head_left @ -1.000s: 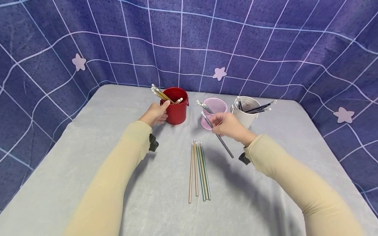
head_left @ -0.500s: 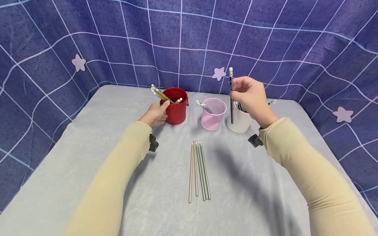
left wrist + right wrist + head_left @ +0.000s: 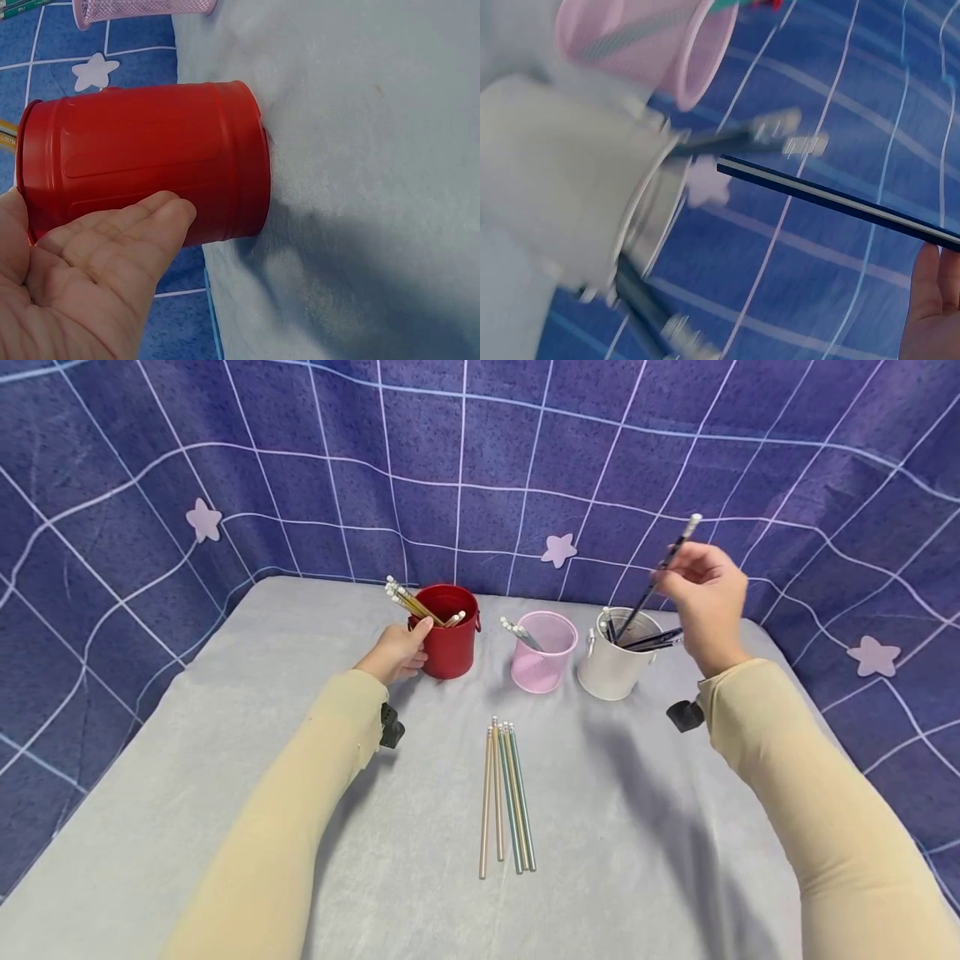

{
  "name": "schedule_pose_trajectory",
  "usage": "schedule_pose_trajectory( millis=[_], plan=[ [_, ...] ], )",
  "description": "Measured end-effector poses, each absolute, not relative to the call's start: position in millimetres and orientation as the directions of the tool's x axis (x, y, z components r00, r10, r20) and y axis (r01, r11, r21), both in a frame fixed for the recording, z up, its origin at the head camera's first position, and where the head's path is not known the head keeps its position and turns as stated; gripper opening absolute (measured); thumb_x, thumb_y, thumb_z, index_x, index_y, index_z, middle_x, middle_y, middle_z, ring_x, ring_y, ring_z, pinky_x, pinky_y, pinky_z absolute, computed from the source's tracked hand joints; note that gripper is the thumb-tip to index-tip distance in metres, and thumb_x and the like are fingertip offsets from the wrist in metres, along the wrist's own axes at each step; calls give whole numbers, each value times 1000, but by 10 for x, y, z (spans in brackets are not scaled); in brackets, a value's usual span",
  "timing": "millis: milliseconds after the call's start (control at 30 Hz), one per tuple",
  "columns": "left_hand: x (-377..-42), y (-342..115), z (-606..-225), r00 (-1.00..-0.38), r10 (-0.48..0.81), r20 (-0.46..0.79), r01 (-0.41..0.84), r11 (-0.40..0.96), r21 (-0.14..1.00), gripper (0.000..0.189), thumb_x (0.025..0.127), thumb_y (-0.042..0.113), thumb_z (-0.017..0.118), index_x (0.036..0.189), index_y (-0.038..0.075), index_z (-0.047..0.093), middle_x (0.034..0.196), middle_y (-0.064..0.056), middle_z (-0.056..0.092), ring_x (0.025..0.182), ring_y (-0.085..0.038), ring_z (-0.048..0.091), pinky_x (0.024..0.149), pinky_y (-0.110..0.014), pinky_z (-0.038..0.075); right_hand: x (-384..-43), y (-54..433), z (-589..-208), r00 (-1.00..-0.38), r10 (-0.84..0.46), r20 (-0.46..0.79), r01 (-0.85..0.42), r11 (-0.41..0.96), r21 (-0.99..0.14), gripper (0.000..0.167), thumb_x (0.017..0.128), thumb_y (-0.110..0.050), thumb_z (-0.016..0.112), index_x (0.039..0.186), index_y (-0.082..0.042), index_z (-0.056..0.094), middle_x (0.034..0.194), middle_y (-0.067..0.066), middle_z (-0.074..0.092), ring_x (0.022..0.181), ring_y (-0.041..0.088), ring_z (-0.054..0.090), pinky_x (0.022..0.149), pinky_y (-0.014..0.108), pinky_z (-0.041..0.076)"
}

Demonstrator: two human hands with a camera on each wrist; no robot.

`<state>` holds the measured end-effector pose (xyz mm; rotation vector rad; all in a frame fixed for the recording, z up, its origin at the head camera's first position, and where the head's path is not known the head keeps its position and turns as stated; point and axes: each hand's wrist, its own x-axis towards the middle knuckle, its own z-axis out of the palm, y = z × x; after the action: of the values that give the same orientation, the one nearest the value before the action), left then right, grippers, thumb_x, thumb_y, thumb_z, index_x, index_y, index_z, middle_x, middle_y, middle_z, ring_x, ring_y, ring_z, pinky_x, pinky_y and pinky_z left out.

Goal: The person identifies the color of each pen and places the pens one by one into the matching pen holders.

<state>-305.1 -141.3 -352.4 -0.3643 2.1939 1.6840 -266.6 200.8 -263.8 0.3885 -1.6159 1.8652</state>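
My left hand (image 3: 396,652) holds the red bucket (image 3: 452,653) at its near left side, thumb at the rim and fingers along the wall. Yellow-gold pencils (image 3: 413,602) and others lean out of that bucket. Between thumb and fingertips, my right hand (image 3: 711,606) pinches a dark pencil (image 3: 643,600), eraser end up and tilted. Its lower end (image 3: 727,165) is above the mouth of the white bucket (image 3: 609,673), apart from it in the right wrist view. Dark pencils (image 3: 654,641) stand in the white bucket.
Between the buckets is a pink mesh cup (image 3: 538,670) with grey-green pencils (image 3: 521,632). Several rose-gold, gold and teal pencils (image 3: 516,802) lie on the grey cloth-covered table (image 3: 420,860). A blue gridded curtain (image 3: 480,460) with stars hangs behind.
My right hand has lifted the dark pencil from in front of the pink cup, turned it eraser end up and carried it right, over the white bucket. The left hand stays on the red bucket.
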Motion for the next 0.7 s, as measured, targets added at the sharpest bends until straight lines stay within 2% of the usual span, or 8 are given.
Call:
schedule_pose_trajectory(
  millis=[133,267,533,700],
  plan=[
    [-3058,-1415,-3541,-906,11,-423,-405,265,875,69,102,44,38,141,-12,31,138,-30,44,129,-38,43,105,-45,37,-2706,2202,-2635,-753,371,544,-619,-117,-777,32,71,25,52,71,-5,62,61,2,59,54,9,58,53,18,52],
    [-3068,-1416,-3542,-909,13,-418,-400,264,878,69,101,44,38,141,-13,30,138,-31,44,129,-38,43,105,-45,37,-2718,2317,-2647,-757,419,501,-598,-137,-789,30,71,25,51,70,-4,61,60,4,57,53,10,57,52,18,52],
    [-3070,-1414,-3528,-907,13,-422,-403,268,875,70,101,44,38,141,-13,31,139,-30,43,129,-38,43,105,-45,37,-2786,2343,-2892,-760,403,510,-594,-115,-796,30,71,23,51,70,-5,61,61,2,55,54,9,54,52,17,50],
    [-3059,-1409,-3531,-906,16,-423,-403,275,873,70,101,44,37,142,-13,30,139,-30,43,129,-38,43,105,-45,37,-2808,2299,-3097,-760,391,518,-580,-49,-813,32,71,22,52,75,-8,64,64,-1,59,56,6,55,55,14,49]
  ],
)
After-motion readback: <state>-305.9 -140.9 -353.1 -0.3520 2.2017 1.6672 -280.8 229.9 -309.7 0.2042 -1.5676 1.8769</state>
